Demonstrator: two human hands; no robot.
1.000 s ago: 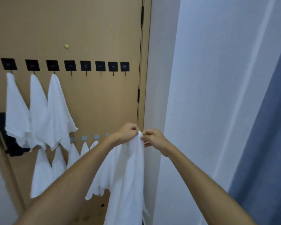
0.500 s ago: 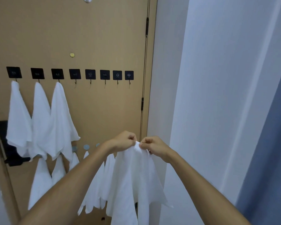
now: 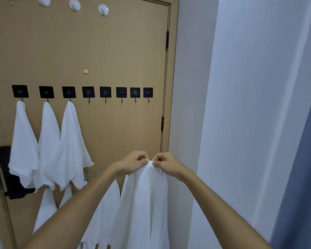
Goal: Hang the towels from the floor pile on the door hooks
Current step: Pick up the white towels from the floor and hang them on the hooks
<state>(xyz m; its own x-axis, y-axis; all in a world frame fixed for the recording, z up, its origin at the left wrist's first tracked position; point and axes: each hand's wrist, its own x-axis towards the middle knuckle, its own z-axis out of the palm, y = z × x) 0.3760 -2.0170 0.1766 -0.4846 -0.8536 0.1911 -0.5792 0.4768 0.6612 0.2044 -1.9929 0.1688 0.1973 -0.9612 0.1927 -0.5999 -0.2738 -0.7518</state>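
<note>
Both hands have a pinch grip on one white towel (image 3: 144, 203): left hand (image 3: 133, 163) and right hand (image 3: 166, 164) sit knuckle to knuckle, fingers curled, nipping the same bunched top point of the cloth between them. Grip is narrow, closed on fabric, nothing else in either hand. Towel hangs straight down from that point, long axis vertical, peak up, widening in loose folds toward the bottom edge of view, where its lower end is cut off. It sits between the two forearms, in front of the door's hinge-side edge and below the black hook row.

Behind the held towel, more white towels (image 3: 108, 212) hang lower on the door, partly hidden by the left forearm; what they hang from cannot be seen clearly.

Further back, door (image 3: 115, 51) is tan, closed. Row of eight black square hooks (image 3: 105, 92) runs across it at one height. The three leftmost carry hung towels (image 3: 48, 146), each peaked at its hook and draped down, lower corners overlapping. The five hooks to their right are bare. Held towel's peak is below and slightly right of the last bare hook (image 3: 148, 93), well apart from it.

Black door handle (image 3: 11, 178) at left edge, partly covered by the hung towels. Small brass peephole (image 3: 85, 71) above the hook row. White round hooks (image 3: 103, 9) near the door top. Pale wall (image 3: 241, 105) right of the frame.
</note>
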